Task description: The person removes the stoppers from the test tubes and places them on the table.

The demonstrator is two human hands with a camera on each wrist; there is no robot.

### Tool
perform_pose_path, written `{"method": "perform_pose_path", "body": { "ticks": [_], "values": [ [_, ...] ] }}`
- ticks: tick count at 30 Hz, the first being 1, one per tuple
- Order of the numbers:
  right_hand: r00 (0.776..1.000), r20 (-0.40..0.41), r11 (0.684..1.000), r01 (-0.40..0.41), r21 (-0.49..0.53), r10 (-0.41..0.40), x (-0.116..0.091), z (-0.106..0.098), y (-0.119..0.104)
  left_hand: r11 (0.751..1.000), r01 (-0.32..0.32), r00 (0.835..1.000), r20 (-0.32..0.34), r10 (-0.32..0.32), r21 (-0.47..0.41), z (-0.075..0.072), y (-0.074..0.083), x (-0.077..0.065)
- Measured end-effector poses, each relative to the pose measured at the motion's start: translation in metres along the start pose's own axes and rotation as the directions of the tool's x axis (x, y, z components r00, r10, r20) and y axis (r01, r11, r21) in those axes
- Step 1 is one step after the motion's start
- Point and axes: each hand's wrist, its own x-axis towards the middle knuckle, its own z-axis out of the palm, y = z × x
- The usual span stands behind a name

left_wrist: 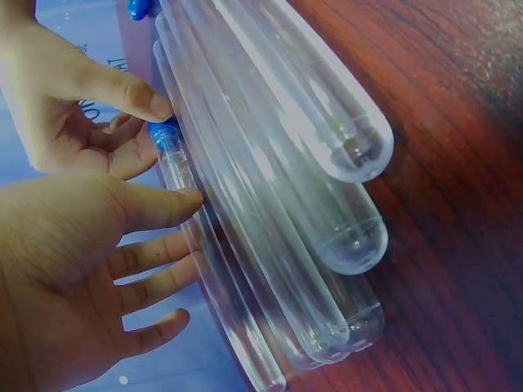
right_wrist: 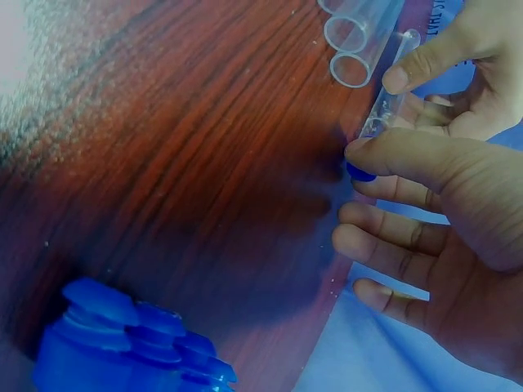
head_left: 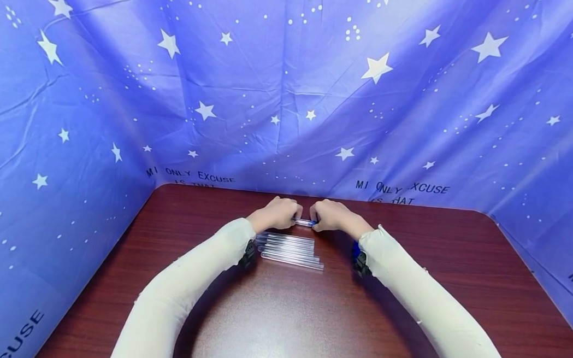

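Note:
Between thumb and fingers, my left hand [head_left: 280, 212] pinches a clear plastic test tube [left_wrist: 233, 306] near its open end. The tube lies sideways, low over the far part of the table. A blue stopper [left_wrist: 166, 135] sits at the tube's open end; how deep it is in cannot be made out. My right hand [head_left: 334, 216] pinches this stopper with thumb and forefinger, its other fingers loosely bent in the right wrist view. Several more clear test tubes [head_left: 289, 250] lie side by side just nearer than the hands, rounded ends to the left, open ends to the right.
Several blue stoppers [right_wrist: 98, 343] stand in a row on the table near the right wrist, mostly hidden by it in the head view. The dark red wooden table [head_left: 278, 321] backs onto a blue curtain [head_left: 282, 91] with white stars, which also closes both sides.

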Motion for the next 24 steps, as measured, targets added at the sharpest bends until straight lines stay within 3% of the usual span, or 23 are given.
{"method": "perform_pose_path", "body": {
  "ticks": [12, 18, 24],
  "values": [
    [0.999, -0.038, 0.999, 0.029, 0.039, -0.027, -0.007, -0.012, -0.001, 0.999, -0.004, 1.0, 0.004, 0.004, -0.054, -0.012, 0.001, -0.005],
    [0.996, -0.082, 0.995, 0.042, 0.09, -0.035, -0.018, -0.026, -0.002, 0.998, -0.044, 0.996, -0.076, 0.041, -0.049, -0.025, 0.002, -0.011],
    [0.99, -0.126, 0.985, 0.089, 0.149, -0.07, -0.032, -0.043, -0.003, 0.992, -0.098, 0.981, -0.177, 0.082, -0.079, -0.041, 0.003, -0.021]
  ]
}}
